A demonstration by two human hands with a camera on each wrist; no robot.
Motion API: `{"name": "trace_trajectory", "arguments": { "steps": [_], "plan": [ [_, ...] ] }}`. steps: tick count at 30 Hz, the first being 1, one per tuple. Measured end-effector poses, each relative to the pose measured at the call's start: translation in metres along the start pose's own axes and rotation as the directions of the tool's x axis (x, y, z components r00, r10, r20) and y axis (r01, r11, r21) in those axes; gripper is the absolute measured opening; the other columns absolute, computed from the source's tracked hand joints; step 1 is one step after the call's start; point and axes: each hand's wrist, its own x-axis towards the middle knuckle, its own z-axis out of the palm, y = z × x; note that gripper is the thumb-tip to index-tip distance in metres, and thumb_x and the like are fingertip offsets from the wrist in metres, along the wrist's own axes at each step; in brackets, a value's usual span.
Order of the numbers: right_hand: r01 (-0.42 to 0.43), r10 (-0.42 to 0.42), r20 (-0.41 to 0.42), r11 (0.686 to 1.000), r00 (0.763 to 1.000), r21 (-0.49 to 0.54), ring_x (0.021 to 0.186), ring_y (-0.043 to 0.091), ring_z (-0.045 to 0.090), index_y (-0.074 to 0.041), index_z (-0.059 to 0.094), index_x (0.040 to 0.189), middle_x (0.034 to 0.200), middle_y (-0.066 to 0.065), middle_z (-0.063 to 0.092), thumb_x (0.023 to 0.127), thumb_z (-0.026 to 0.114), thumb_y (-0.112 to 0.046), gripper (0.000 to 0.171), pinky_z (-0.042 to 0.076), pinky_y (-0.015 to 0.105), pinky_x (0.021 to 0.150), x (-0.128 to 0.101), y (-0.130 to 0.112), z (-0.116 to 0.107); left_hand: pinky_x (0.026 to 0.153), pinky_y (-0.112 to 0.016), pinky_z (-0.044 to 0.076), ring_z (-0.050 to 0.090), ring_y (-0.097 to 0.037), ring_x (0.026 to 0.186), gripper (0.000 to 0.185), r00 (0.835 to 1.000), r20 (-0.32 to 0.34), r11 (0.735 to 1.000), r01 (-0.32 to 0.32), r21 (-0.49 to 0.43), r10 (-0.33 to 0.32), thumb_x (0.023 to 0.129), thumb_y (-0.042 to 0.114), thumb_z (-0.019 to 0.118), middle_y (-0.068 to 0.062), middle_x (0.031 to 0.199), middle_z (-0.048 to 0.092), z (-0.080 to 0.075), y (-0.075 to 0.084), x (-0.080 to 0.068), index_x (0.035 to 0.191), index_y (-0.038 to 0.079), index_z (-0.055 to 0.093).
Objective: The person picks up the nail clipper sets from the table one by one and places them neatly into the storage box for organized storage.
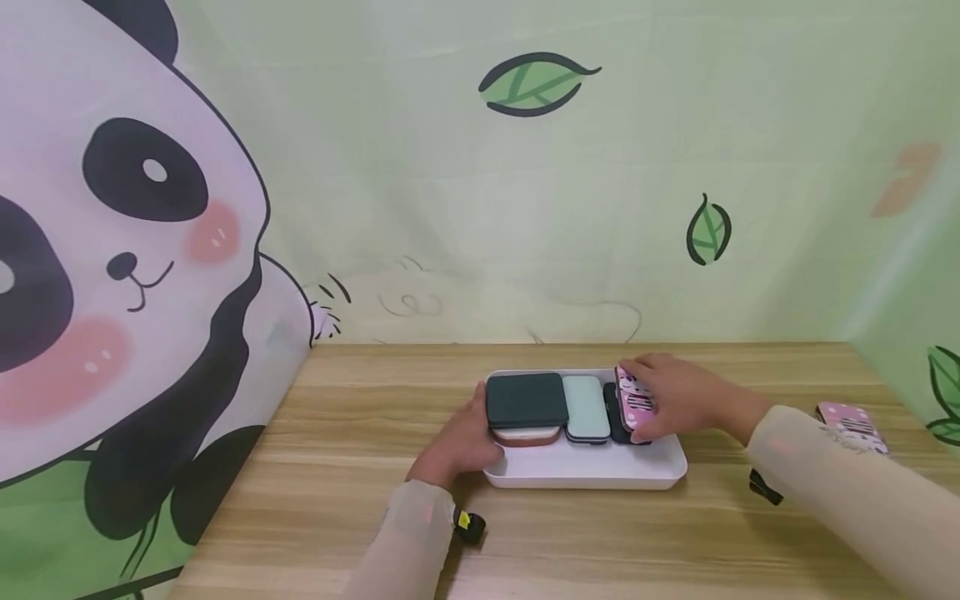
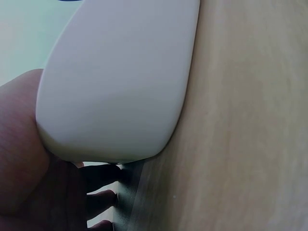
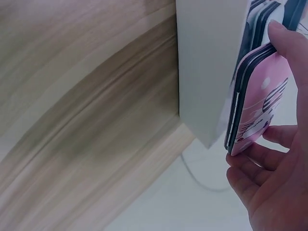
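- Fingers of the right hand [image 1: 678, 402] curl round a pink phone-shaped case with a black rim and black-and-white printing [image 1: 634, 398], holding it on edge, tilted, at the right end of the shallow white plastic tray [image 1: 585, 475].
- The left hand [image 1: 465, 440] presses against the tray's left end; the left wrist view shows the palm [image 2: 21, 159] against the rounded white corner [image 2: 115, 91], fingers loosely bent beneath it, bracing rather than clasping.
- Inside the tray, left to right: a dark green matte rectangular case [image 1: 527, 399] stacked on a brownish-pink one [image 1: 527, 436], a pale mint case [image 1: 586, 407] beside them, then a black case [image 1: 617, 417] partly hidden behind the pink one.
- To seat the pink case well, I judge it should be lowered flat into the gap at the right wall, keeping its rim clear of the black case, while the left hand stays braced so the tray does not slide on the smooth table.
- All cases look hard and smooth with rounded corners; the pink one is glossy in the right wrist view [image 3: 255, 106].
- A second pink patterned case [image 1: 853, 423] lies on the light wood-grain table [image 1: 337, 467], well apart to the right.
- A soft printed backdrop with a panda [image 1: 112, 250] and green leaves [image 1: 534, 83] hangs behind.
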Motion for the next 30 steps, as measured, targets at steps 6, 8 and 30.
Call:
{"name": "trace_trajectory", "arguments": {
  "steps": [6,8,30],
  "plan": [
    [-0.025,0.025,0.045,1.000,0.999,0.004,0.133,0.041,0.046,-0.009,0.036,0.155,0.151,0.021,0.043,0.070,0.077,-0.068,0.111,0.040,0.061,0.106,0.007,-0.002,0.007,0.119,-0.045,0.029,0.035,-0.029,0.145,0.110,1.000,-0.002,1.000,0.003,-0.014,-0.003,0.075,0.016,0.069,-0.015,0.164,0.027,0.000,0.002,-0.001,0.161,0.007,0.001],
    [-0.034,0.034,0.057,0.999,0.998,0.010,0.132,0.040,0.046,-0.009,0.036,0.155,0.152,0.021,0.043,0.070,0.078,-0.066,0.111,0.040,0.061,0.106,0.008,-0.002,0.008,0.118,-0.045,0.029,0.036,-0.029,0.144,0.110,1.000,-0.006,1.000,0.000,-0.013,0.000,0.075,0.016,0.069,-0.016,0.163,0.028,-0.001,0.002,-0.001,0.161,0.006,0.001],
    [-0.022,0.026,0.070,0.998,0.997,-0.056,0.128,0.039,0.050,-0.010,0.039,0.154,0.147,0.019,0.048,0.069,0.078,-0.067,0.109,0.042,0.060,0.105,0.017,-0.001,0.017,0.119,-0.047,0.028,0.034,-0.031,0.146,0.110,1.000,-0.009,1.000,0.013,-0.016,-0.013,0.075,0.018,0.069,-0.016,0.163,0.028,0.000,0.001,-0.001,0.161,0.006,0.003]
  ]
}}
